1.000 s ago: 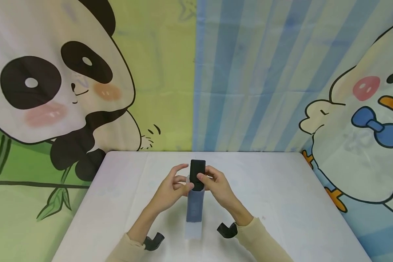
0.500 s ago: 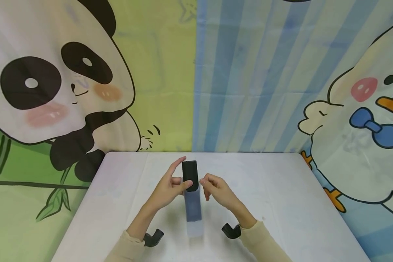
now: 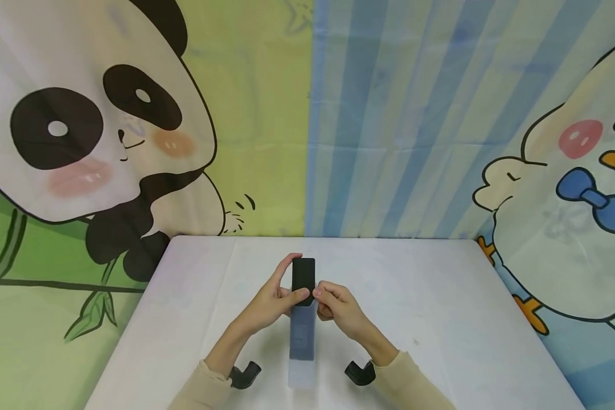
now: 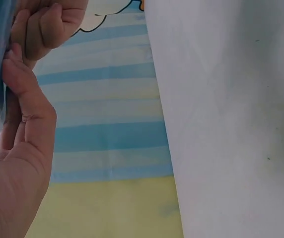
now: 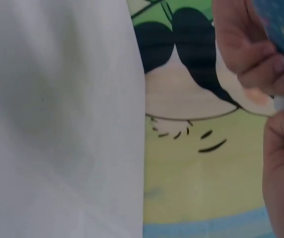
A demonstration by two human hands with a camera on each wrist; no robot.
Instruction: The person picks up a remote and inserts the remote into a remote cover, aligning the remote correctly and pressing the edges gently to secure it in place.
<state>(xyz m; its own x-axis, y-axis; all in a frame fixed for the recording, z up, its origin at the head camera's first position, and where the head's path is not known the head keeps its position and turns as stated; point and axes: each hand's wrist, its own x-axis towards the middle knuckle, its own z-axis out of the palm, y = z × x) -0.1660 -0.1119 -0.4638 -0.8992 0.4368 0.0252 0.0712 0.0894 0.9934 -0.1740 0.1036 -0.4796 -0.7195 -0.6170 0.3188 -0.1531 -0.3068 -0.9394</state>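
A flat black rectangular block [image 3: 303,276] stands out of the top of a long blue, partly translucent sleeve [image 3: 302,336] in the head view. A paler strip [image 3: 301,374] shows under the sleeve. My left hand [image 3: 269,299] holds the block, thumb across its front, index finger reaching to its top corner, other fingers behind. On the opposite side my right hand [image 3: 340,307], fingers curled, seems to pinch the edge where block and sleeve meet; the exact contact is hidden. In the right wrist view the sleeve's back [image 5: 283,29] looks blue with small specks.
A white table [image 3: 415,319] lies under both hands. Behind it hangs a printed cloth [image 3: 389,114] with a panda and a duck. Dark curved pieces [image 3: 246,376] sit at both wrists, by the beige sleeve cuffs.
My right hand has left the block's face and curled at its right edge. My left thumb has moved farther across the block. Block and sleeve shifted left, then slightly back right and lower.
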